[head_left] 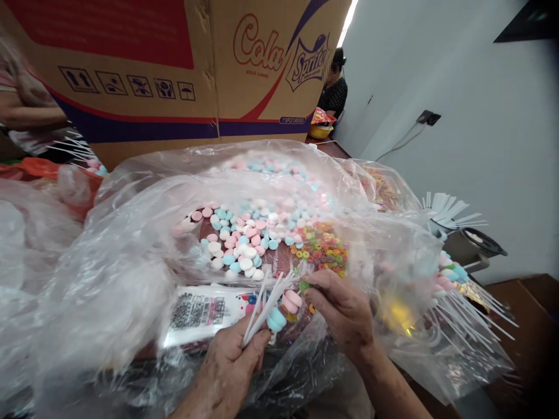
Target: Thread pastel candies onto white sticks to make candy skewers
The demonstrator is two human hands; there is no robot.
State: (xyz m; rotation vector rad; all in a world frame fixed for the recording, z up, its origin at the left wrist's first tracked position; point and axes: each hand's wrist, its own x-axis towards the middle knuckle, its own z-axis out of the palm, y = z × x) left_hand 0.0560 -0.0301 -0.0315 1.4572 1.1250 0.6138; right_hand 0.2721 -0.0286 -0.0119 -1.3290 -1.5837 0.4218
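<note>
Several white sticks (271, 304) are in my left hand (238, 352), its thumb and fingers closed round them. Close to their lower part are a pale blue candy (276, 320) and a pink candy (292, 301). My right hand (343, 308) pinches a small green ring candy (304, 286) beside the stick tips. Beyond my hands lie a heap of pink, white and blue candies (247, 253) and a pile of colourful ring candies (325, 247), partly under clear plastic. Printed wrappers (201, 314) lie left of the sticks.
A large carton (174, 110) stands behind the plastic sheeting (126, 233). On the right are bundled white sticks (467, 308), a metal pot (467, 247) and more sticks (449, 210). One person (335, 87) is at the back, another (26, 105) at the left.
</note>
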